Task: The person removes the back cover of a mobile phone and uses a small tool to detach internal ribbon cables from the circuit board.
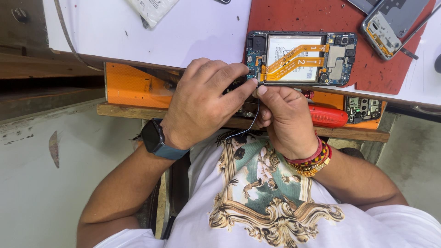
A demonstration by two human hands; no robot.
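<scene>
An opened phone [301, 57] lies on a red mat [294, 16], its white battery and two orange flex cables showing. My left hand [202, 103], with a dark smartwatch on the wrist, rests fingers bent at the phone's left end, fingertips touching its edge. My right hand [285, 117], wearing red and beaded bracelets, is closed just below the phone's lower left corner. It pinches a thin dark wire [245, 128] that hangs down toward my shirt. What lies under my left palm is hidden.
A red-handled tool [328, 115] lies on the wooden ledge by my right hand, beside a small circuit board [363, 109]. A second opened phone frame [390, 23] sits at the far right. A white packet [151, 9] lies on the white tabletop. An orange drawer front [131, 85] is below.
</scene>
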